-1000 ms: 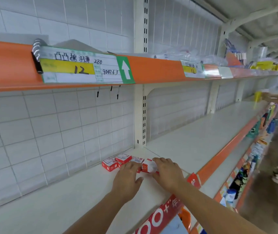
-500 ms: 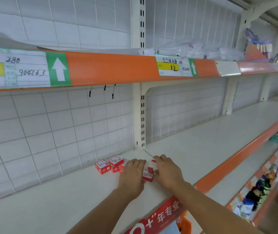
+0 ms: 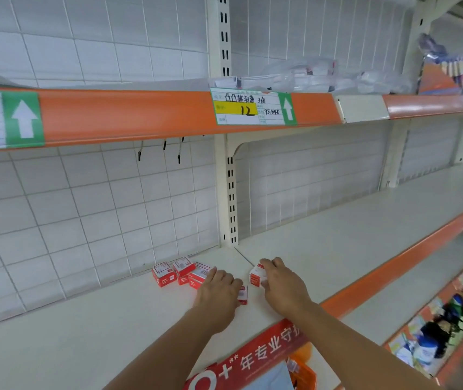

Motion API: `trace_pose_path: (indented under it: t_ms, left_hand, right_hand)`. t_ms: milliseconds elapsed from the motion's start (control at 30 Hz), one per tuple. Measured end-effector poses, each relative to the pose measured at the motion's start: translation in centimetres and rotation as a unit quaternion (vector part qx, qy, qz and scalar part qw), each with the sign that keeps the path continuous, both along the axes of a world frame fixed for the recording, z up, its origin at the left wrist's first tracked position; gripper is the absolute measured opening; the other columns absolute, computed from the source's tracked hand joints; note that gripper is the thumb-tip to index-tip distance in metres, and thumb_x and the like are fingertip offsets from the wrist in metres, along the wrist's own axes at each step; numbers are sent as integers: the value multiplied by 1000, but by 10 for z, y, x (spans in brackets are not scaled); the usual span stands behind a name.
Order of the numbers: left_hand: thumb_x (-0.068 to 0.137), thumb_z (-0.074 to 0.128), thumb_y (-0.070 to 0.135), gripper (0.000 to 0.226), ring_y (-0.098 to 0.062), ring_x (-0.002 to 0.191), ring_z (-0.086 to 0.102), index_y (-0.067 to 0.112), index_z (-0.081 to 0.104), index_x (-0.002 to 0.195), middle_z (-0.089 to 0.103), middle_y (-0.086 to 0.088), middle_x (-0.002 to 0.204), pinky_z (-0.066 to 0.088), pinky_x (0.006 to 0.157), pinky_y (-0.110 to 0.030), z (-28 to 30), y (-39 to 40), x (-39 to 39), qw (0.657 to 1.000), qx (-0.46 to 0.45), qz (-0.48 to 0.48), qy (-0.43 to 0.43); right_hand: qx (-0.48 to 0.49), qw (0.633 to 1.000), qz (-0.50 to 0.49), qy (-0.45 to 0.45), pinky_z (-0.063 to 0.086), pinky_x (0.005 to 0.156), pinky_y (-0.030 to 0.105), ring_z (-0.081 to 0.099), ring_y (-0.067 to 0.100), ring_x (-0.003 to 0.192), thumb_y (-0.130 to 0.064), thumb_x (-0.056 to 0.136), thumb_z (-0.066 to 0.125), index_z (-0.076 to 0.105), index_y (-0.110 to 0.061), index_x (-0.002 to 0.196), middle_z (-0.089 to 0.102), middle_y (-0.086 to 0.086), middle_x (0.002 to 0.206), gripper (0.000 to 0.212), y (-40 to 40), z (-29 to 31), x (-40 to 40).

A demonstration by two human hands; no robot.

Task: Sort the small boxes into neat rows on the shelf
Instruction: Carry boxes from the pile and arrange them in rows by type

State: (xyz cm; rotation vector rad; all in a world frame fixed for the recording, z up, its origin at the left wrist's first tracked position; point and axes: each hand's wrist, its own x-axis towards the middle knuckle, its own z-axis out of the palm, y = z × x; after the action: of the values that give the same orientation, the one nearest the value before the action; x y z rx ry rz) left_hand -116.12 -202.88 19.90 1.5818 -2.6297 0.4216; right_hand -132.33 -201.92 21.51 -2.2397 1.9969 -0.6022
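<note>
While the left hand [image 3: 219, 288] rests flat, the right hand's [image 3: 282, 285] grip pinches a small box [image 3: 256, 277].

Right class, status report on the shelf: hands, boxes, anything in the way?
Right hand grips one red-and-white box. Left hand rests on the box cluster. One stray box lies between the hands.

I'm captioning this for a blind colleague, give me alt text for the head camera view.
Two bare hands sort small red-and-white boxes on a pale shelf: the right hand grips one box, the left hand rests by a cluster of boxes against the tiled back wall. An orange-edged shelf above carries a handwritten price label.
</note>
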Motion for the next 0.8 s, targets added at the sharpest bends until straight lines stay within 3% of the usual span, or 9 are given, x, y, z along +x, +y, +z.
trace_pose_path:
  t_ms: [133,267,400,533,800]
  left_hand:
    - [97,43,34,41,-23,119,41,20,42,136,49,-4,128,31,102,-33,-5,12,-3,998,17,17,65]
    - [97,43,35,40,-20,116,43,24,39,135,47,-1,128,41,90,-32,-4,28,3,988,33,79,132]
    - [98,42,37,44,-19,123,39,25,35,140,42,2,139,45,92,-35,-3,48,23,976,40,144,160]
    - [99,39,37,43,-18,120,41,28,33,140,44,2,134,46,90,-34,-2,79,54,961,39,212,175]
    - [100,36,34,45,-20,122,40,32,29,145,44,-1,134,45,87,-35,21,143,117,927,-4,318,198]
  right_hand:
    - [-9,1000,8,-8,48,79,27,57,19,102,-24,97,45,37,-19,136,42,4,128,40,2,0,2]
    - [-13,999,33,-10,46,77,24,57,19,102,-27,97,44,37,-19,135,42,4,127,40,7,2,10]
    - [-21,996,87,-6,44,79,26,57,20,104,-27,96,46,39,-18,135,42,4,130,41,18,3,27]
    - [-30,985,168,1,41,74,23,57,20,104,-26,95,47,37,-17,138,42,3,132,45,35,3,55]
    - [-63,952,301,3,43,95,29,48,18,123,-23,98,43,34,-20,144,44,1,143,46,71,10,122]
